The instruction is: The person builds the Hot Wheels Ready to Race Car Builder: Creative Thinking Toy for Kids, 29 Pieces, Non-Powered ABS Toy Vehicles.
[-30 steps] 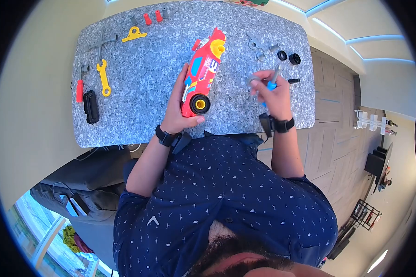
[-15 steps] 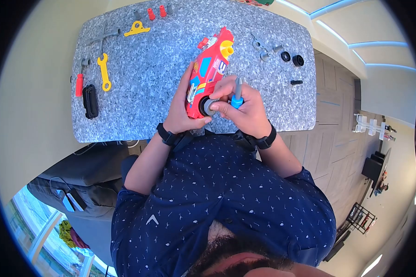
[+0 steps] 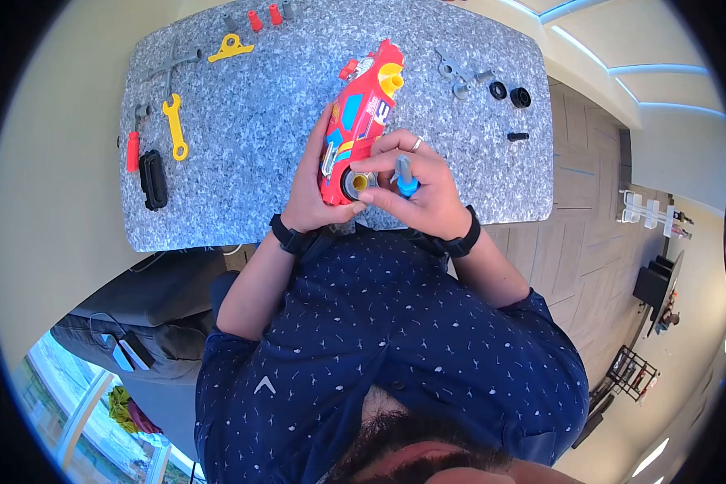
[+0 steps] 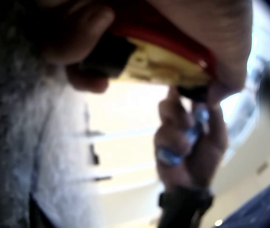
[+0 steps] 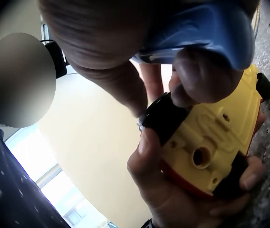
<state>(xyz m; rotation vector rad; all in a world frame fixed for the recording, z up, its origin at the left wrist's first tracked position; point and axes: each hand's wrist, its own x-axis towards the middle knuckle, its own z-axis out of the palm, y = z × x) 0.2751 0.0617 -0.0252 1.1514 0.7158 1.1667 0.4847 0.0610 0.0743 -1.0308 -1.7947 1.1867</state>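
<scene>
My left hand (image 3: 305, 192) grips a red toy race car (image 3: 365, 121), tilted nose-up over the table in the head view. Its rear black wheel (image 3: 346, 185) faces my right hand (image 3: 434, 192). With thumb and fingertips, that hand holds a grey ring (image 3: 369, 181) against the wheel, around a yellow hub (image 3: 360, 183). A blue-handled screwdriver (image 3: 409, 188) stays tucked in the same hand, its grey shaft pointing away from me. From the right wrist view, the car's yellow underside (image 5: 211, 133) shows, with right fingertips at a black wheel (image 5: 166, 118).
On the speckled table (image 3: 266, 145), a yellow wrench (image 3: 175, 129), red-handled tool (image 3: 133, 152) and black part (image 3: 152, 179) lie left. A yellow bracket (image 3: 231, 49) and small sockets sit at the back. Two black wheel pieces (image 3: 520, 98) and grey parts (image 3: 461, 89) lie right.
My right hand has come left from over the right side of the table, bringing the grey ring to the car's rear wheel. The yellow hub now shows inside the ring. My left hand keeps its grip.
</scene>
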